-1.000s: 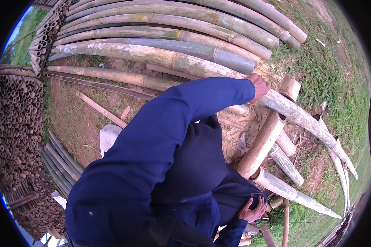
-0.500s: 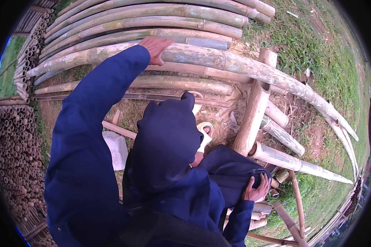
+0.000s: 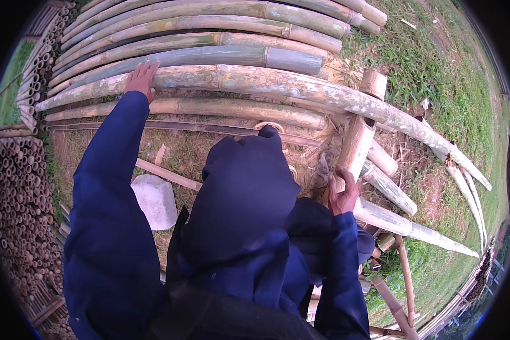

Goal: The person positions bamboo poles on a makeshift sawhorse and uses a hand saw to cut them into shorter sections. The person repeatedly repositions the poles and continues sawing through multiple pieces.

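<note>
A long, mottled bamboo pole (image 3: 255,78) runs across in front of me, resting over a thick bamboo post (image 3: 357,139). My left hand (image 3: 141,81) lies on this pole toward its left end, fingers spread, palm down. Lower on the right, my right hand (image 3: 343,191) curves round the near part of the thick post, thumb and fingers bent against it. The post's far end (image 3: 374,84) shows beyond the pole. My dark head covering and sleeves hide much of the ground between my arms.
Several bamboo poles (image 3: 232,25) lie side by side beyond the long one. A stack of cut bamboo ends (image 3: 20,209) stands at left. One whitish block (image 3: 154,201) sits by my left arm. Shorter bamboo pieces (image 3: 388,187) lie right of the post, with grass (image 3: 425,62) beyond.
My left hand has slid leftward along the long pole. My right hand has left my knee and moved up onto the thick post. The long pole has shifted slightly nearer.
</note>
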A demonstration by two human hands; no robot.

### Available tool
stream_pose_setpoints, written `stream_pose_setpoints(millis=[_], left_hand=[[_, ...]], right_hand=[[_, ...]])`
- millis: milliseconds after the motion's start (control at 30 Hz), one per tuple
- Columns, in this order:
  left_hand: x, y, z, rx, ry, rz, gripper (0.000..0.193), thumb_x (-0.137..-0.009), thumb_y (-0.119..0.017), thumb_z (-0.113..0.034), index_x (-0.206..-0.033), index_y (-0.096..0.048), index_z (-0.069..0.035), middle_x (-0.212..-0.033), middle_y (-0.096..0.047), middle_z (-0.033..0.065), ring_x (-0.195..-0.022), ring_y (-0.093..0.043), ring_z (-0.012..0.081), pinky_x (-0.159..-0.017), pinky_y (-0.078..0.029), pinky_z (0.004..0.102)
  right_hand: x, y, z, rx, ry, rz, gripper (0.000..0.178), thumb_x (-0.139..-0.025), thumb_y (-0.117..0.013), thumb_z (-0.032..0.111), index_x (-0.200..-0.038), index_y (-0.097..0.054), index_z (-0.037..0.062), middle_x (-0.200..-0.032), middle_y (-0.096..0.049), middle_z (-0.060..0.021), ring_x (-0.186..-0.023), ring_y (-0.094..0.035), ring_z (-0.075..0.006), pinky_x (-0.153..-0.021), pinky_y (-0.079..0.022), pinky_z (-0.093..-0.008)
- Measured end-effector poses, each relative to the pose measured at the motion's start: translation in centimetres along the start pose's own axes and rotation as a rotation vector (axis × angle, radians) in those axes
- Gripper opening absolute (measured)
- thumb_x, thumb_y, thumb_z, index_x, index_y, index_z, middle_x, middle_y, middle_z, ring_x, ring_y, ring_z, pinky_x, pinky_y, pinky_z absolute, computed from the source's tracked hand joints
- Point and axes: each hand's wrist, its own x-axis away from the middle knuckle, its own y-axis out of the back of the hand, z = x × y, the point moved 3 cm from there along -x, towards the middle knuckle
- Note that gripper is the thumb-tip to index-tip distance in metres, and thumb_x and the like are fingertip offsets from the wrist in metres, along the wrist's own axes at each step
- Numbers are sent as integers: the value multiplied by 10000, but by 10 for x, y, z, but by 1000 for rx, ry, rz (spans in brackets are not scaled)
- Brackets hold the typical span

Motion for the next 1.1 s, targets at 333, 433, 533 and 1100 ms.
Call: stream_pose_setpoints(millis=[333, 433, 533, 1100], left_hand=[[116, -111, -80, 750, 861, -224, 978, -805, -837, -288, -1568, -276, -41, -1536, -396, 250, -1436, -389, 415, -1193, -316, 506], [148, -178, -63, 857, 1390, -131, 908, -853, -787, -450, -1503, -352, 13, -1412, -517, 263, -1294, -529, 399, -1111, -416, 497], [135, -201, -44, 1557, 1458, -115, 971, -873, -708, -619, -1492, -341, 31, -1263, -617, 246, -1093, -663, 375, -972, -529, 499], [90, -56, -42, 2332, 1117, -476, 321, -1057, -483, -352, -1209, -493, -69, -961, -641, 144, -886, -699, 312, -873, -588, 470]], right_hand=[[-88, -140, -12, 589, 180, 468, 512, -877, -732, 317, -1338, -593, 143, -1327, -612, -129, -1293, -558, -315, -1156, -296, -584], [-91, -135, 18, 611, 332, 520, 346, -864, -722, 272, -1165, -645, 121, -1105, -678, -107, -1150, -637, -315, -1082, -365, -531], [-94, -110, 43, 548, 488, 396, 227, -842, -711, 209, -1034, -635, 115, -941, -675, -97, -993, -681, -345, -926, -467, -487], [-87, -26, 107, 211, 598, 244, 379, -806, -831, 197, -1169, -737, 144, -900, -669, -99, -798, -688, -316, -704, -552, -421]])
